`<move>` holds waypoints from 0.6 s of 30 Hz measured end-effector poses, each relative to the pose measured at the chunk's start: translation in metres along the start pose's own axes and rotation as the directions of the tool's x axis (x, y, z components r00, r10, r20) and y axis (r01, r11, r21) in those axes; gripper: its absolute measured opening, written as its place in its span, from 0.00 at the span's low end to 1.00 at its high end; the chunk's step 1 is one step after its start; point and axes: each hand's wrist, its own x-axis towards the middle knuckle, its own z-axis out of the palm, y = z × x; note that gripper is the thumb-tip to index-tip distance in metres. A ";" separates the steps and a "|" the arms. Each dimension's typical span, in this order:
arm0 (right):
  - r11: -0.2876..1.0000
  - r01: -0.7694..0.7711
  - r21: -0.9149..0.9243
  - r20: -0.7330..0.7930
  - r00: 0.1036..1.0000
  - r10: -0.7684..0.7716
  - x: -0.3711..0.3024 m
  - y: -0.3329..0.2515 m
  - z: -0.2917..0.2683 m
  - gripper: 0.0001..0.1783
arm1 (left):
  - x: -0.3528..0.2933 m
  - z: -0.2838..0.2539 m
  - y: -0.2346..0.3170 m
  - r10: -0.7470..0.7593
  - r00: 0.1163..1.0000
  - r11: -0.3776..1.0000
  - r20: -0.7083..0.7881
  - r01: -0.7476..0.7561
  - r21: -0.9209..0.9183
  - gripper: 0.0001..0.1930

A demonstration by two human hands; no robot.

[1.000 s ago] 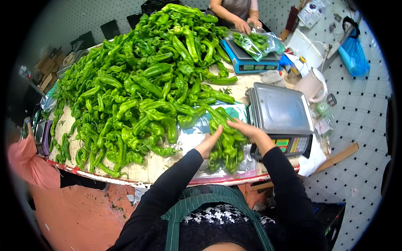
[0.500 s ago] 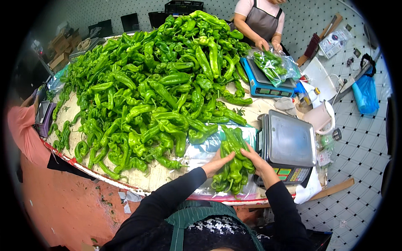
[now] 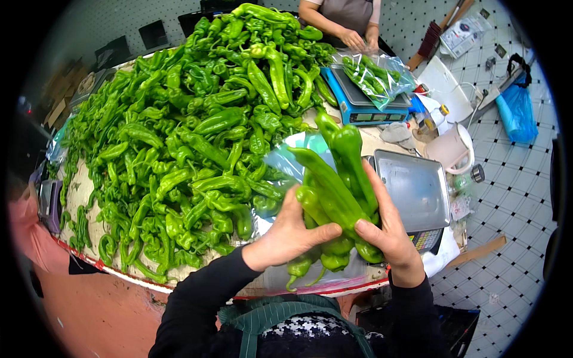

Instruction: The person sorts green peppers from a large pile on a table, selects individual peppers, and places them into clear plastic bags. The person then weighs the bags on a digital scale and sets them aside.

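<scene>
Several green peppers [image 3: 335,192] sit clasped between left hand [image 3: 290,234] and right hand [image 3: 394,235]; gentle, even pressure here, so none slip or bruise!

Pale black-dotted floor [image 3: 507,197], reddish floor section [image 3: 107,316], red-edged table [image 3: 82,186]

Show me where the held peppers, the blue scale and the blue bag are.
Held peppers [image 3: 334,188], head view: middle of a long pepper.
Blue scale [image 3: 373,116], head view: front panel.
Blue bag [image 3: 517,118], head view: its middle.
</scene>
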 end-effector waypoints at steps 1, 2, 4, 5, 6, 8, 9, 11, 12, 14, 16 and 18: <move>1.000 -0.006 0.006 -0.004 1.000 0.006 0.006 0.002 0.004 0.52 | 0.003 -0.004 0.001 0.029 0.999 0.998 -0.021 -0.031 -0.053 0.53; 1.000 -0.013 0.013 -0.008 1.000 0.013 0.012 0.003 0.008 0.52 | 0.006 -0.008 0.003 0.022 0.998 0.996 -0.052 -0.027 -0.088 0.52; 0.993 -0.036 -0.108 0.017 0.999 0.038 0.016 0.011 0.004 0.52 | 0.008 -0.018 -0.007 -0.086 0.996 0.995 0.003 0.086 -0.047 0.50; 0.995 -0.061 -0.076 0.033 0.997 0.064 0.013 0.024 0.003 0.50 | 0.003 -0.016 -0.010 -0.139 0.990 0.988 0.032 0.141 -0.063 0.49; 0.990 -0.143 -0.005 0.038 0.989 0.143 0.007 0.033 0.003 0.50 | -0.004 -0.008 -0.016 -0.172 0.984 0.974 0.048 0.177 -0.138 0.47; 0.940 -0.306 0.150 0.099 0.951 0.293 -0.009 0.051 0.005 0.49 | -0.026 0.012 -0.055 -0.299 0.953 0.927 0.052 0.303 -0.219 0.47; 0.888 -0.422 0.185 0.091 0.907 0.412 -0.019 0.056 0.006 0.48 | -0.033 0.022 -0.072 -0.353 0.934 0.899 0.060 0.357 -0.253 0.47; 0.793 -0.527 0.306 0.074 0.844 0.532 -0.039 0.063 0.009 0.47 | -0.032 0.028 -0.091 -0.340 0.932 0.917 0.126 0.358 -0.175 0.47; 0.791 -0.522 0.320 0.062 0.844 0.532 -0.043 0.062 0.007 0.47 | -0.036 0.032 -0.096 -0.333 0.930 0.925 0.154 0.354 -0.137 0.47; 0.898 -0.383 0.217 -0.002 0.920 0.393 -0.046 0.054 0.000 0.49 | -0.024 0.027 -0.068 -0.283 0.947 0.958 0.154 0.271 0.093 0.48; 0.941 -0.244 0.233 -0.056 0.963 0.264 -0.048 0.046 -0.002 0.52 | -0.015 0.026 -0.035 -0.233 0.962 0.946 0.142 0.191 0.261 0.49; 0.947 -0.206 0.246 -0.100 0.967 0.236 -0.051 0.052 0.000 0.53 | -0.010 0.028 -0.042 -0.236 0.960 0.928 0.153 0.176 0.329 0.50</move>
